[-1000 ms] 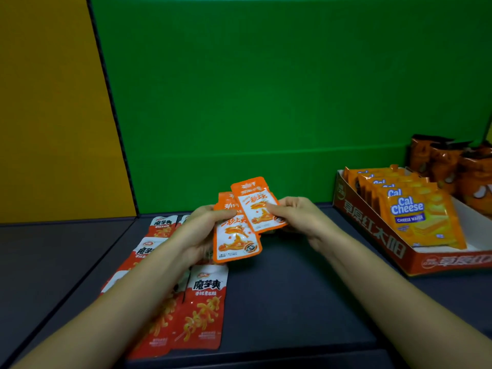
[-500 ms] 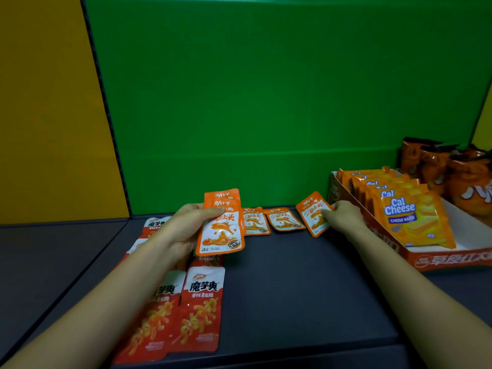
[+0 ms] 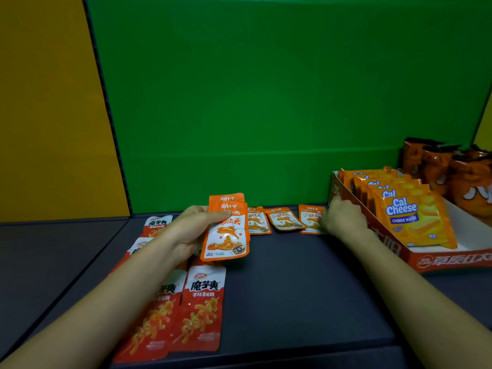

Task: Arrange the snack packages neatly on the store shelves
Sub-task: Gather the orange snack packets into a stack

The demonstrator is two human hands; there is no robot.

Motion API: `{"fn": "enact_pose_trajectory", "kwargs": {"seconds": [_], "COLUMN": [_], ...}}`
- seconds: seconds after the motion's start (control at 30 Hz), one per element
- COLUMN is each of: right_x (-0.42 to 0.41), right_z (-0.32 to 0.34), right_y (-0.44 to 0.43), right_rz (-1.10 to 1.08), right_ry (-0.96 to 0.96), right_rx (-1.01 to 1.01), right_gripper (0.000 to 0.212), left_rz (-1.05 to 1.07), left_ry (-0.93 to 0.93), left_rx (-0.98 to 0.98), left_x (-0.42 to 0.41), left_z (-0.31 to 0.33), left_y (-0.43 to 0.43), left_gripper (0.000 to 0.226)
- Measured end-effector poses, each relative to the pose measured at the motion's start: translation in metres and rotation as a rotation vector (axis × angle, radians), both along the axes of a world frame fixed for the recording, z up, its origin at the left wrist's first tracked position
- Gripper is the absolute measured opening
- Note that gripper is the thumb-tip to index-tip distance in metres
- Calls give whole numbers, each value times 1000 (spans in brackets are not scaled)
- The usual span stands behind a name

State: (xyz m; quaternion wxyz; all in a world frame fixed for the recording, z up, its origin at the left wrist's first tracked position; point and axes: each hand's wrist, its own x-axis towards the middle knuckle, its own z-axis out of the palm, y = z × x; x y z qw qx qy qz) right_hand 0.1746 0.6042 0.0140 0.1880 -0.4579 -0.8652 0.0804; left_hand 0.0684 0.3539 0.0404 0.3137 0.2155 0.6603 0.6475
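My left hand (image 3: pixel 190 230) holds a small stack of orange-and-white snack packets (image 3: pixel 226 235) upright above the dark shelf (image 3: pixel 298 294). A row of the same orange packets lies flat at the back of the shelf: one (image 3: pixel 257 221), a second (image 3: pixel 284 219), and a third (image 3: pixel 311 219) at the right end. My right hand (image 3: pixel 343 218) rests on the right edge of that third packet, fingers bent down on it. Red konjac snack packets (image 3: pixel 203 307) lie in rows on the left of the shelf, partly under my left forearm.
A red cardboard tray (image 3: pixel 450 258) with several Cal Cheese wafer packs (image 3: pixel 410 217) stands at the right, right beside my right hand. Dark orange snack bags (image 3: pixel 452 171) stand behind it. A green back wall (image 3: pixel 266 102) and a yellow panel (image 3: pixel 48 107) close the shelf.
My right hand carried one orange packet away from the stack to the right and laid it flat at the end of the back row. The left hand kept the stack.
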Motion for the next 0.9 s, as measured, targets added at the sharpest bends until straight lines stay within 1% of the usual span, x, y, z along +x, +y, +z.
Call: {"fn": "enact_pose_trajectory", "kwargs": {"seconds": [0.07,0.1,0.13,0.17,0.2,0.23,0.33,0.43,0.5,0.57,0.6,0.73,0.8,0.83,0.9], "right_x": [3,3,4,5,6,7,8,9,14,22,26,39,40,39,37], "right_z": [7,11,14,16,18,19,12,6,6,7,8,2,-4,-7,-10], "right_y": [-12,-21,-31,-43,-55,-66,-79,-72,-62,-50,-42,-20,-15,-14,-13], "right_rz": [109,206,314,417,505,572,684,705,703,701,692,633,585,575,571], "right_ry": [1,25,70,119,163,194,220,287,344,401,399,252,189,160,134], "right_rx": [109,95,10,-120,-255,-348,-403,-502,-582,-627,-634,-660,-614,-587,-543], "right_gripper": [34,39,45,50,53,54,47,43,38,32,33,32,47,53,44], "left_rz": [-13,-20,-26,-32,-38,-44,-50,-46,-17,7,9,-21,-12,1,20], "left_ry": [17,27,30,30,24,15,23,45,58,73,84,150,182,226,328], "left_rx": [-7,-10,-10,-9,-4,6,19,13,-15,-42,-55,-147,-167,-193,-259], "left_x": [1,3,5,8,11,14,23,28,26,21,19,16,18,18,18], "left_z": [-2,-3,-3,-4,-5,-6,-9,-10,-11,-12,-13,-17,-18,-19,-21], "left_y": [3,5,8,11,14,17,23,27,28,26,24,21,24,27,31], "left_gripper": [5,5,5,5,4,3,7,8,13,12,11,6,4,6,12]}}
